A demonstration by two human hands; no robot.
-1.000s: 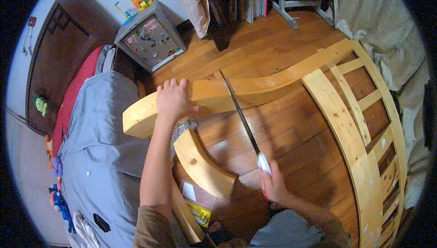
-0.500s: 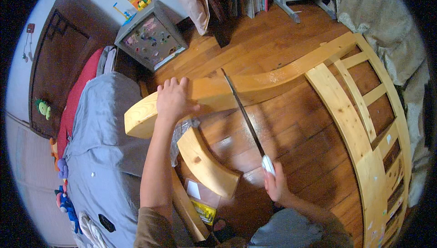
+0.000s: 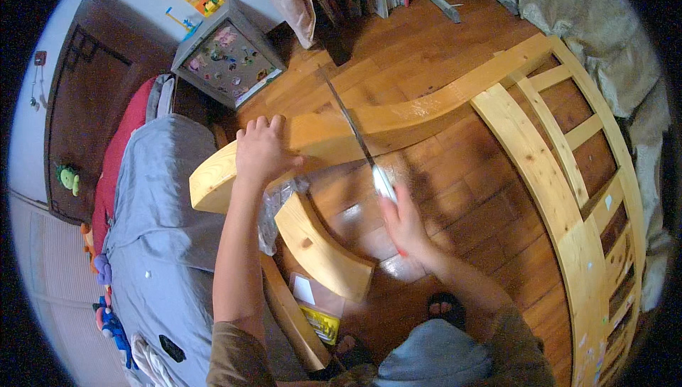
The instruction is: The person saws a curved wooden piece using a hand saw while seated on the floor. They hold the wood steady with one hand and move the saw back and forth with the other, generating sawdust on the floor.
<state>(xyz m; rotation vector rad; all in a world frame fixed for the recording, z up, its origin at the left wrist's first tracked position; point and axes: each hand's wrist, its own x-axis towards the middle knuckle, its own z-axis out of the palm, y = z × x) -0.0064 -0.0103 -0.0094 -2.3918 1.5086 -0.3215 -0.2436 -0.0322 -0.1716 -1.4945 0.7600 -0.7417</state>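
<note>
A long, curved wooden beam [image 3: 415,113] runs across the middle, joined at its far right to a slatted wooden frame [image 3: 568,234]. My left hand [image 3: 264,151] is clasped over the beam near its left end, fingers across the top face. In my right hand [image 3: 405,218] is the pale handle of a handsaw [image 3: 347,113]. Its thin dark blade lies across the beam, right of my left hand, and the tip reaches past the far side. Below the beam, a curved wooden piece [image 3: 321,246] with a knot rests nearer to me.
A bed with a grey-blue cover [image 3: 167,223] stands on the left. Behind it is a small cabinet [image 3: 231,60] with stickers. Near my feet lie another wooden length [image 3: 298,323], a yellow packet [image 3: 321,324] and clear plastic [image 3: 272,216]. A curtain [image 3: 590,39] hangs at right.
My right hand has pushed the saw away from me and leftward, so its handle is closer to the beam and more blade extends beyond. My left hand keeps its hold on the beam.
</note>
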